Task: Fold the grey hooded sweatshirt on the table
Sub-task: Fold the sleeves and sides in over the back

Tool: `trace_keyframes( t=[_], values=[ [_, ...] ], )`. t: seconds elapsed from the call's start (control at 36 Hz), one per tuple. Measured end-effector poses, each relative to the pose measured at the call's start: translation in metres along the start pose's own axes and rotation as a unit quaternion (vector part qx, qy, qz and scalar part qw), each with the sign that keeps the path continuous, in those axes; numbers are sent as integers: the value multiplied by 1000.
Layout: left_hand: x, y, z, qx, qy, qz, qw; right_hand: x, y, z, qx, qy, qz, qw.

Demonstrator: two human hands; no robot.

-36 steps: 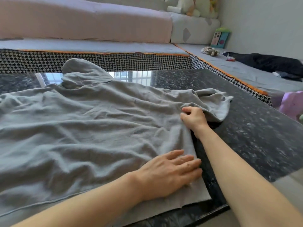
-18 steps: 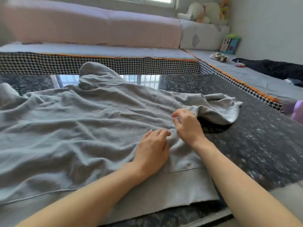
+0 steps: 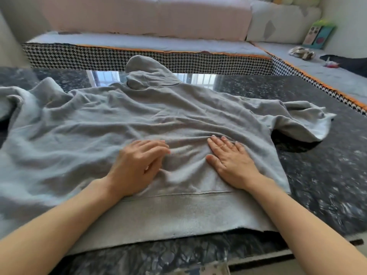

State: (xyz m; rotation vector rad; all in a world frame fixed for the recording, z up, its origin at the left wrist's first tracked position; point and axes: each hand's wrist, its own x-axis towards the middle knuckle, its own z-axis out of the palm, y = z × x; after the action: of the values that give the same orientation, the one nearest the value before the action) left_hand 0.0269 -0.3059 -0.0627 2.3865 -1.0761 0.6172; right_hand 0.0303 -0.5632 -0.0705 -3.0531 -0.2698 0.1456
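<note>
The grey hooded sweatshirt (image 3: 83, 132) lies spread and wrinkled on the dark speckled table (image 3: 327, 171), hood (image 3: 147, 74) pointing away from me and hem band at the near edge. Its right sleeve (image 3: 303, 122) is bunched up on the table to the right; the left sleeve runs off the frame's left side. My left hand (image 3: 137, 167) rests on the lower body of the sweatshirt with fingers loosely bent. My right hand (image 3: 232, 161) lies flat on the cloth beside it, fingers straight, a ridge of fabric raised between the two hands.
A low platform with houndstooth trim and an orange edge (image 3: 158, 58) runs behind and to the right of the table. On it lie a pink cushion (image 3: 143, 14), a dark garment (image 3: 351, 62) and small toys (image 3: 301, 52). Bare table shows to the right of the sweatshirt.
My right hand let go of the cloth near the sleeve and now lies flat lower on the body. My left hand slid left. The view shifted, centring the sweatshirt.
</note>
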Motion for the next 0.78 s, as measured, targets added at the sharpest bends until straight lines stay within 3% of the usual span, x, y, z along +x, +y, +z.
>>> trace_keyframes(
  t=[0.06,0.11,0.17,0.25,0.33,0.39,0.47,0.56,0.61,0.67,0.72,0.78],
  values=[
    [-4,-6,-6,2,19,-92,996,-2,1,3,5,20,14,1000],
    [-11,-15,-9,20,2,-198,980,-7,-1,3,26,91,-3,996],
    [-16,-28,-8,60,-83,-277,955,-10,1,2,63,130,-31,989],
    [-21,-49,-13,136,-181,-366,903,-6,7,3,52,83,-7,995],
    [-28,-58,-19,161,-164,-420,878,0,15,4,24,46,84,995],
    [-32,-51,-22,144,-54,-385,910,1,14,2,35,65,102,992],
    [-33,-26,-31,69,98,-152,981,-7,-3,-3,119,158,2,980],
    [-41,0,-34,10,25,43,999,-28,-45,-19,219,196,-201,935],
    [-47,6,-31,0,-61,57,997,-39,-73,-24,245,148,-292,913],
    [-53,5,-26,11,-107,10,994,-37,-88,-18,251,51,-318,913],
    [-52,2,-25,37,-150,-59,986,-23,-85,-7,187,-13,-284,941],
    [-50,1,-25,77,-227,-114,964,-3,-67,-2,73,-19,-185,980]
  ],
)
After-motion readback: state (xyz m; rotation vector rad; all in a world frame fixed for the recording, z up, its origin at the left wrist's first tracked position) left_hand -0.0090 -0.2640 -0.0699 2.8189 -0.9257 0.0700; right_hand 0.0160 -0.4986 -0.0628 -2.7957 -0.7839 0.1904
